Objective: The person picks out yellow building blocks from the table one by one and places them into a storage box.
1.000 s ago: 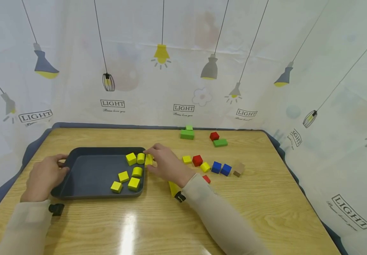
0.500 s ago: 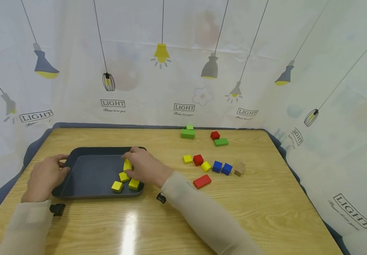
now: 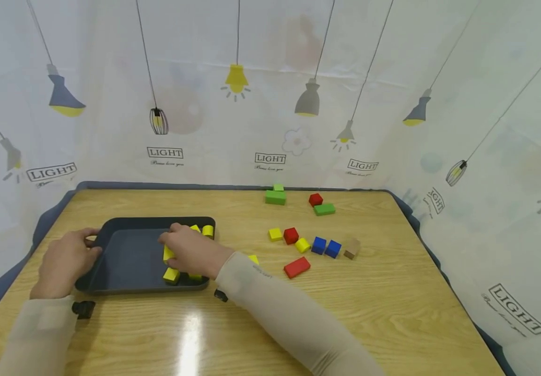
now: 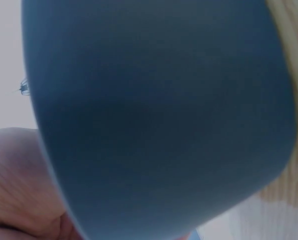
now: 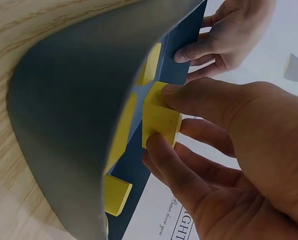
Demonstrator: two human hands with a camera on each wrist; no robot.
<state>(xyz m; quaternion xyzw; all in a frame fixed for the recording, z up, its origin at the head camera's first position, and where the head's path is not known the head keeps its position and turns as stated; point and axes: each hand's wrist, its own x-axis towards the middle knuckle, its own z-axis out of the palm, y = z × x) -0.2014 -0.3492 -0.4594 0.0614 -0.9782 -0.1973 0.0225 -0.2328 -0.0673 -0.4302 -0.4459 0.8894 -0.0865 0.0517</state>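
Yellow block (image 3: 168, 254) sits at the left-centre of the head view, pinched by the right hand (image 3: 195, 251) within the dark tray (image 3: 129, 256); whether it touches the tray floor I cannot tell. Tray floor stretches from it to the left wall, where the left hand (image 3: 65, 261) grips the rim. Other yellow blocks (image 3: 172, 275) lie by the right hand, near the tray's right wall. Right of centre, a red block (image 3: 297, 267) and two blue blocks (image 3: 326, 247) rest on the counter (image 3: 392, 292), whose far edge meets the printed wall cloth (image 3: 270, 104).

From the left wrist, the tray's outer side fills most of the frame; part of the left hand shows at lower left, its fingers mostly hidden.

From the right wrist, thumb and fingertips close on the held block, pitted face visible; at upper right, the left thumb overlaps the tray's edge.
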